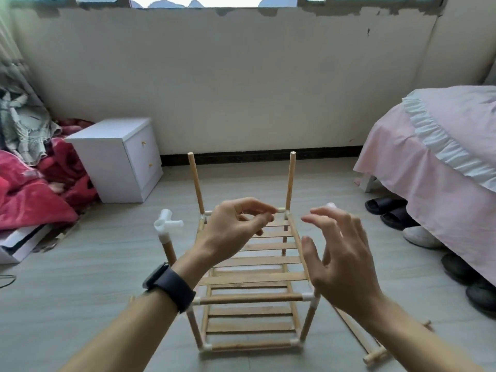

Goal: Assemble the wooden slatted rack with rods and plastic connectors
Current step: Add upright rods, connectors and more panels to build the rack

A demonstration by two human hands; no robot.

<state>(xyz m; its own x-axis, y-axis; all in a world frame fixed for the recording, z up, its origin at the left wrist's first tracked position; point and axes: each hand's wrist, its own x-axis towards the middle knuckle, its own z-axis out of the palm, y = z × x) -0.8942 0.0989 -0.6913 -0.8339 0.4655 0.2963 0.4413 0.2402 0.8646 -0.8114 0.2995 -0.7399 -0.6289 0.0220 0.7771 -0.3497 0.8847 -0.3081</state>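
Rack (252, 278) is on the floor (94, 277), centre of my view, standing upright. Two slatted tiers are in: one at floor level, one above it. White plastic corner connectors join the rails.

Far side: two bare rods stand up from the upper tier, far-left rod (196, 183) and far-right rod (290, 181), neither capped.

Near-left upright carries a white multi-way connector (168, 224) on top. Another white connector (331, 205) peeks out behind the right hand's fingers.

Left hand (230, 232), with a dark watch (171, 287) on its wrist, is over the far end of the upper tier. Its fingers (257, 206) are curled, index tip right at the far-right corner connector (281, 210), thumb just under. I can't tell whether it is actually gripping anything.

Right hand (343, 264) hovers over the rack's right rail. Its fingers (319, 218) are spread and relaxed, holding nothing and clear of the wood as far as I can see.

Loose rods (354, 331) lie on the floor just right of the rack, under the right forearm.

Around it: a white cabinet (118, 157) back left, a red blanket (29, 202) far left, a bed (429, 162) with a pink cover on the right, and shoes (389, 210) beside it.
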